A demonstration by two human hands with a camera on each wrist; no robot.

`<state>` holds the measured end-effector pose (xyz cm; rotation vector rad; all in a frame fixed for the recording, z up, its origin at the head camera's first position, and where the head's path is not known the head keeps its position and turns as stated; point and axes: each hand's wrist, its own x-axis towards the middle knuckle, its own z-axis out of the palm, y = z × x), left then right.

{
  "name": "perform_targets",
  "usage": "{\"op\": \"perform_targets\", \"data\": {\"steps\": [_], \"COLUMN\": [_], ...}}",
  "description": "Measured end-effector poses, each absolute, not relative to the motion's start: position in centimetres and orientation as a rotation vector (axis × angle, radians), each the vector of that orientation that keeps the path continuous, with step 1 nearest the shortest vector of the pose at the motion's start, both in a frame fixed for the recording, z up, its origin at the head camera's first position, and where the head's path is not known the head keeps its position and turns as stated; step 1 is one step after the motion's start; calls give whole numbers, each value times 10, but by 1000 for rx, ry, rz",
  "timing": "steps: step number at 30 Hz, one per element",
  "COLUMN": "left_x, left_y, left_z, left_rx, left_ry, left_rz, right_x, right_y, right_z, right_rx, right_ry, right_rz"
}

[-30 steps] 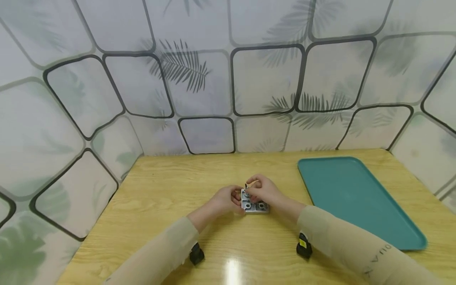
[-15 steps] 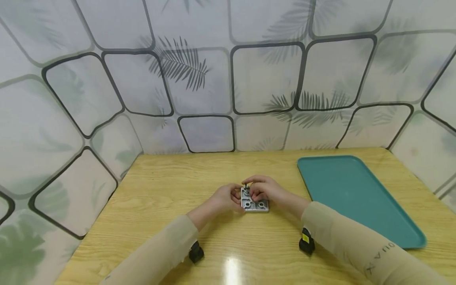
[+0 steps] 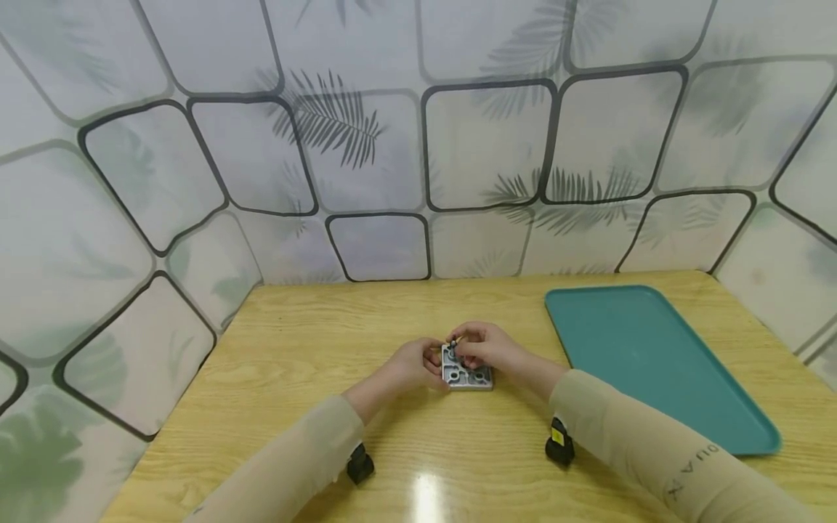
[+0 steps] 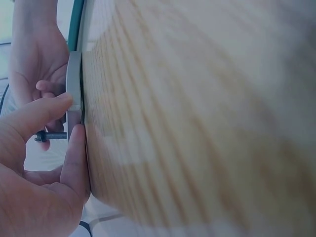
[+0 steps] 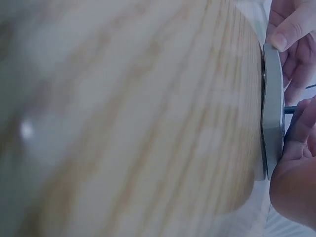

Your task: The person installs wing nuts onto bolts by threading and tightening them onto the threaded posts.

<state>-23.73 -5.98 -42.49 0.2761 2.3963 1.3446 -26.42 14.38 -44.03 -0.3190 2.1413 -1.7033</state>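
A silvery square metal plate with recessed pockets and round holes lies on the wooden table. My left hand grips its left edge; in the left wrist view the thumb presses the edge from one side and a finger from the other. A dark screw with a threaded shank stands upright out of the plate's far left corner. My right hand reaches over the plate, its fingertips curled around the screw and pinching it. In the right wrist view those fingers hide most of the screw, and the plate appears edge-on.
A teal tray lies on the right side of the wooden table. A patterned cloth wall rises behind and at both sides. Black wrist devices hang under both beige sleeves.
Half a second ago the right fingers were spread wider, with the screw in plain view; they have since closed back in around it. The left hand and plate stay in place.
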Motion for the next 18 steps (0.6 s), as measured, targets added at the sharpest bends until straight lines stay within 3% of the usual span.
{"op": "perform_targets", "data": {"steps": [18], "left_x": [-237], "left_y": [-60], "left_z": [-425], "left_rx": [283], "left_ry": [2406], "left_rz": [1321], "right_x": [-254], "right_y": [124], "right_z": [-438], "right_rx": [-122], "right_ry": [2441], "right_rz": [-1636]}}
